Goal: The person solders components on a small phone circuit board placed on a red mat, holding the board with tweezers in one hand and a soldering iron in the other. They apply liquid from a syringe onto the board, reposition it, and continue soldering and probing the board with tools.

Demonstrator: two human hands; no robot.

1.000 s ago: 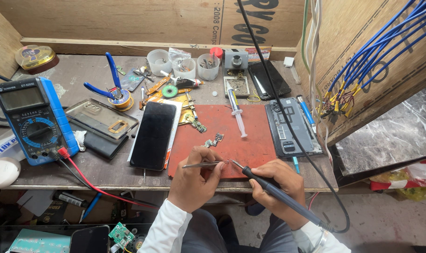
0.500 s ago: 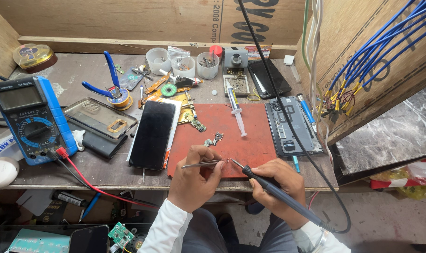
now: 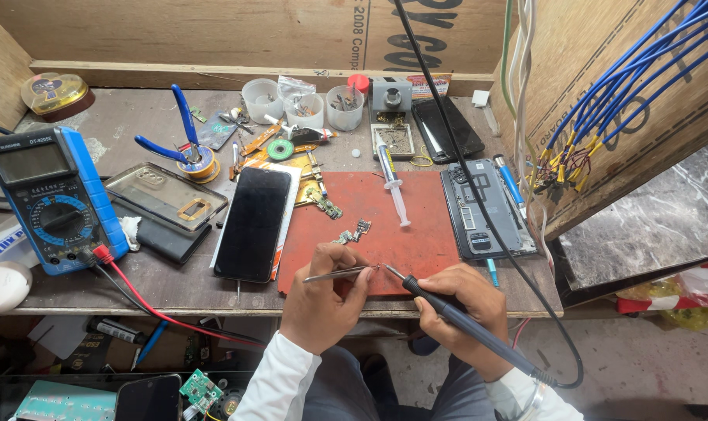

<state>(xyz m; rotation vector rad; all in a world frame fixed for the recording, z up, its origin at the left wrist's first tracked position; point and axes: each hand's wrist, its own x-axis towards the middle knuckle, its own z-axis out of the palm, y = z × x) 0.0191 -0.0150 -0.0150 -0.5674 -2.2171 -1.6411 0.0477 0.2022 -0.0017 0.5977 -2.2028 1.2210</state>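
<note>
- A tiny part, hard to make out, sits pinched in the tweezers [image 3: 340, 274] at the red mat's [image 3: 416, 234] near edge.
- Left hand [image 3: 320, 300] clamps the tweezers shut; right hand [image 3: 464, 306] grips the soldering iron [image 3: 455, 314] pen-style.
- Best kept steady, tip barely touching.
- Matte rubbery mat; glossy black phone [image 3: 254, 224] beside it.

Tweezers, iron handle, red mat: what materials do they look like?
Tweezers: bare metal, thin silvery shine. Soldering iron handle: likely matte dark-grey plastic or rubber, no glare. Red mat: probably silicone or rubber, flat, dull, scuffed.
</note>
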